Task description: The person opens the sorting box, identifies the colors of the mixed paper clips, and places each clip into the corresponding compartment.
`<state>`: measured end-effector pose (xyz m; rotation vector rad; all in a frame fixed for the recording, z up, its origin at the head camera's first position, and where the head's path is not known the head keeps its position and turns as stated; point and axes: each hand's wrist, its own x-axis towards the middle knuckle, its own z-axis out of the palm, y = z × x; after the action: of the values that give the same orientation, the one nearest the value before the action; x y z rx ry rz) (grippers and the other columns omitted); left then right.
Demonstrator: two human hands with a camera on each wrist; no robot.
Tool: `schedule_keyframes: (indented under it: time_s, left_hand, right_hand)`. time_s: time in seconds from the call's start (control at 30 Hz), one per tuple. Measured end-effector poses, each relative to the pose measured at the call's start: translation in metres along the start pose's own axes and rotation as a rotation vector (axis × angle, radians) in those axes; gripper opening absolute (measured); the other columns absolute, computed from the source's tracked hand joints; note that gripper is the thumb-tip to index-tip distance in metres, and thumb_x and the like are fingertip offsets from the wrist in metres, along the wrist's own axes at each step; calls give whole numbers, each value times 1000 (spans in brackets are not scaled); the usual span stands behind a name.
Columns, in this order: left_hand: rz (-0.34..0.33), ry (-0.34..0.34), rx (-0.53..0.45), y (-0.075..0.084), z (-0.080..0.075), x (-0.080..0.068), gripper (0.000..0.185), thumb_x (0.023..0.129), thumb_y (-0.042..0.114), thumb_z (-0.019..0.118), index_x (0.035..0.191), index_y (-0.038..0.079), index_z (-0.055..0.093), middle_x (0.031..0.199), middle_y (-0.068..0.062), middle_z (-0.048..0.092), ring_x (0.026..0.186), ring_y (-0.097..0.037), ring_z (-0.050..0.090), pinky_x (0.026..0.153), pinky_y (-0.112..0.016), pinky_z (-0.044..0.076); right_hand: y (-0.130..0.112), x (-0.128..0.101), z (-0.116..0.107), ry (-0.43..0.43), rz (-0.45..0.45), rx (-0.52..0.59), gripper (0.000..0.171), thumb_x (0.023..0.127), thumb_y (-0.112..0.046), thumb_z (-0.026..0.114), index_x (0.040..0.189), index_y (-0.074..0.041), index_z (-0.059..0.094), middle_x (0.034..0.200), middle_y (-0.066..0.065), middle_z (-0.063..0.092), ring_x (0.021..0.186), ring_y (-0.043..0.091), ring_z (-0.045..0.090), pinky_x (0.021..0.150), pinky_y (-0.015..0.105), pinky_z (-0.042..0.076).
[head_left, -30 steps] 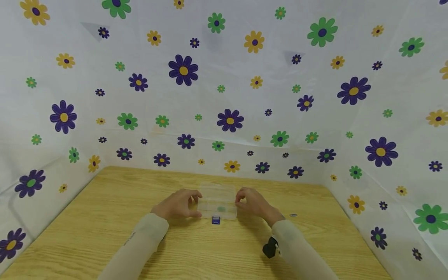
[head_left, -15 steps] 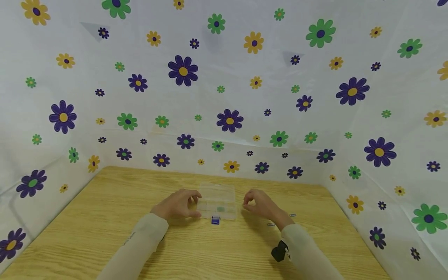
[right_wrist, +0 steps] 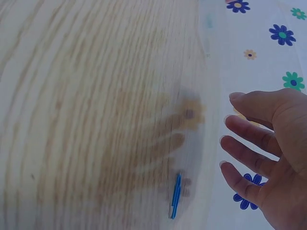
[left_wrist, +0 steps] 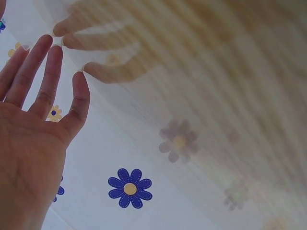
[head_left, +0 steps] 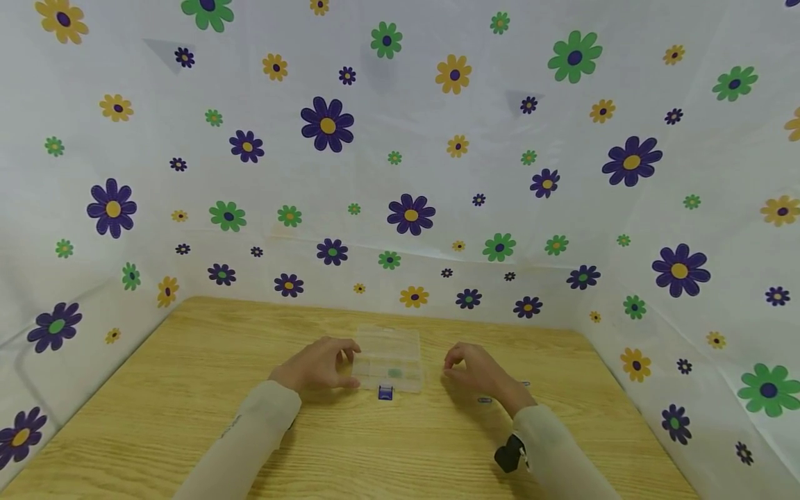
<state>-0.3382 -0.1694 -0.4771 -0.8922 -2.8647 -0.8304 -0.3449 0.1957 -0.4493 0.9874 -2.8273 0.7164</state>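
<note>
A clear plastic box with its lid raised stands mid-table, a small green item inside its front part. My left hand is at the box's left side, thumb and fingers by its edge. In the left wrist view, the fingers of the left hand are nearly straight, fingertips at the tabletop. Apart from the box, to its right, is my right hand. The right wrist view shows the right hand with loosely bent fingers and nothing between them. A small dark-blue piece lies against the box's front.
Two blue paper clips lie right of the box: one paper clip beneath the right forearm, another paper clip beyond it. A blue paper clip also shows in the right wrist view. Flower-printed sheeting walls the wooden table behind and at both sides.
My right hand has moved off the box's right edge, rightward and slightly nearer. The nearer paper clip has come into sight from behind the forearm. The left hand and box have stayed put.
</note>
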Motion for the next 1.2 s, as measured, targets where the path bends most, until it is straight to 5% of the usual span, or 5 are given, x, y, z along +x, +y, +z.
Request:
schedule_keyframes:
  time_s: [1.2]
  left_hand:
    - [4, -1, -21, 2, -2, -1, 66, 80, 52, 83, 127, 9, 68, 110, -2, 72, 99, -19, 62, 93, -44, 52]
  right_hand:
    - [17, -39, -26, -12, 73, 14, 5, 94, -11, 72, 91, -7, 72, 98, 5, 71, 91, 18, 64, 87, 48, 57]
